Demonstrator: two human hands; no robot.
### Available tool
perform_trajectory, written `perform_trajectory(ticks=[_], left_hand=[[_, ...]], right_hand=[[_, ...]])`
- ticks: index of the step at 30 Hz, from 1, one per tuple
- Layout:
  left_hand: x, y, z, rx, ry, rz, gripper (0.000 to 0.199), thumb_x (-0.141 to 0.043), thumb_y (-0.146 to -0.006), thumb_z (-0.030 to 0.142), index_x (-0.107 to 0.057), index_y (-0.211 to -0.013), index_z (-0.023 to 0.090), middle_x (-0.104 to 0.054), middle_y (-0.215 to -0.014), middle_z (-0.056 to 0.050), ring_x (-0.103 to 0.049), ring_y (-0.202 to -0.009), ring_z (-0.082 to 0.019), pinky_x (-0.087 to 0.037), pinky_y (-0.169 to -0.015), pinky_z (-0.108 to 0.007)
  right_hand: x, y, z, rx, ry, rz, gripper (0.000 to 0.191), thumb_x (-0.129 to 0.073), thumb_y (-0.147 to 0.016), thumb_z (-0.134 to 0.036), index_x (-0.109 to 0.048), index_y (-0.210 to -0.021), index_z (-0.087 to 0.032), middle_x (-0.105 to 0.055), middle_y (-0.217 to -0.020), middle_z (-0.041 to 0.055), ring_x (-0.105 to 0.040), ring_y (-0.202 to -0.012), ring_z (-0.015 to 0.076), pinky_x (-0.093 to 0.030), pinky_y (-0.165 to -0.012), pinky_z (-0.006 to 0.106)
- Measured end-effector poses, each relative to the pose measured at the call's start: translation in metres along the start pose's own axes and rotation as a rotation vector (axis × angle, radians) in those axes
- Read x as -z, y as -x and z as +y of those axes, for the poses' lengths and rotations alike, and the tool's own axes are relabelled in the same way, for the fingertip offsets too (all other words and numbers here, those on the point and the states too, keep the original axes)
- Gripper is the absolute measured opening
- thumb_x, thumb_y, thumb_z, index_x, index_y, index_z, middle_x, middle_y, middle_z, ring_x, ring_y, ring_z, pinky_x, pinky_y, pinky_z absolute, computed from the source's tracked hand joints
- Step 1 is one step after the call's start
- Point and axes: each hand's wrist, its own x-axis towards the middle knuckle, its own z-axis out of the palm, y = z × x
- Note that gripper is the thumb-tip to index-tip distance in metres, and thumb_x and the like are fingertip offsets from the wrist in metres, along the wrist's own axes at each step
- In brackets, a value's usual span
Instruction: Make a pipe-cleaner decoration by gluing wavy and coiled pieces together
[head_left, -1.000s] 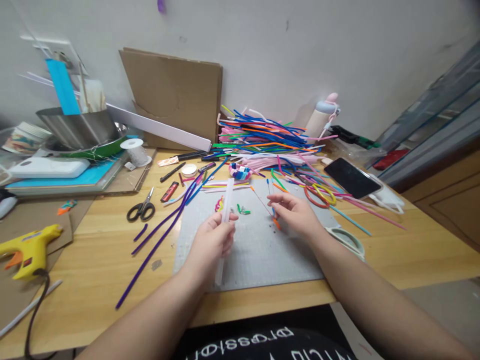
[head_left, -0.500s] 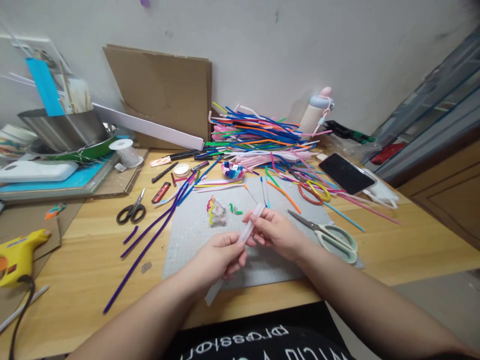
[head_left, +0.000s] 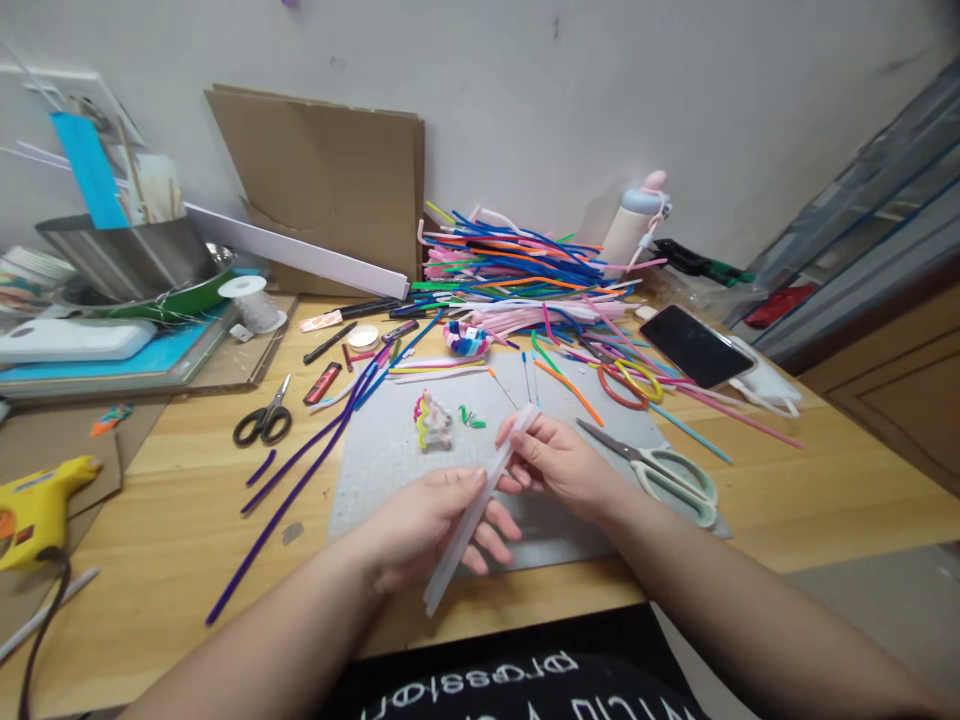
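Note:
A translucent white strip (head_left: 466, 528) slants between my hands over the grey mat (head_left: 375, 470). My right hand (head_left: 551, 458) pinches its upper end between thumb and fingers. Beneath the lower half lies my left hand (head_left: 442, 520), its fingers spread and the strip resting against its palm and thumb. Beyond the hands, a small pink, yellow and white pipe-cleaner piece (head_left: 433, 420) and a green curled piece (head_left: 472, 416) sit on the mat. Green-handled scissors (head_left: 675, 475) lie to the right of my right hand.
Black scissors (head_left: 264, 420), purple pipe cleaners (head_left: 277, 510) and a yellow glue gun (head_left: 41, 505) are on the left. A pile of coloured pipe cleaners (head_left: 517, 270) lies at the back, with a phone (head_left: 694, 345) and bottle (head_left: 634, 225) to the right.
My left hand has loosened, its fingers spreading apart from around the strip, so more of the strip's lower half shows. My right hand keeps its pinch and has shifted slightly right.

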Motion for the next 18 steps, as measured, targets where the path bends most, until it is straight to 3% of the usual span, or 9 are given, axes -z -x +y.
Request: perform_trajectory(ticks=[3,6,14,18], left_hand=[[-0.0014,0.0024,0.0011,0.013,0.011,-0.015,0.033,-0.049,-0.090,0.039,-0.062,-0.104,0.013,-0.055,-0.065,-0.001,-0.046,-0.043,-0.006,-0.035,-0.040,-0.017],[-0.0012,0.0036,0.0024,0.041,0.058,-0.032,0.029,-0.054,-0.089,0.038,-0.063,-0.099,0.012,-0.040,-0.060,0.005,-0.025,-0.042,-0.002,-0.020,-0.039,-0.014],[-0.0004,0.0025,0.0003,0.054,0.066,-0.109,0.023,-0.052,-0.090,0.039,-0.055,-0.094,0.016,-0.032,-0.061,0.007,-0.015,-0.047,-0.004,-0.011,-0.043,-0.017],[-0.0031,0.0063,-0.0001,0.085,0.021,-0.102,0.025,-0.051,-0.090,0.042,-0.051,-0.088,0.016,-0.027,-0.058,0.008,-0.013,-0.046,-0.005,-0.011,-0.041,-0.017]], right_hand=[[0.0018,-0.0007,0.0002,0.006,0.017,-0.026,0.038,-0.065,-0.077,-0.053,-0.056,-0.086,-0.018,-0.047,-0.050,-0.0067,-0.041,-0.043,0.0073,-0.025,-0.041,0.019],[0.0023,-0.0014,0.0012,0.021,0.015,-0.019,0.036,-0.065,-0.077,-0.052,-0.056,-0.086,-0.018,-0.048,-0.051,-0.0065,-0.042,-0.044,0.0070,-0.025,-0.040,0.019],[0.0030,0.0009,0.0001,0.000,0.018,-0.044,0.035,-0.064,-0.079,-0.050,-0.055,-0.087,-0.017,-0.050,-0.052,-0.0058,-0.043,-0.044,0.0073,-0.028,-0.042,0.020],[0.0035,0.0037,-0.0014,-0.090,-0.015,-0.026,0.035,-0.065,-0.076,-0.049,-0.055,-0.084,-0.017,-0.050,-0.051,-0.0064,-0.038,-0.038,0.0050,-0.022,-0.038,0.018]])
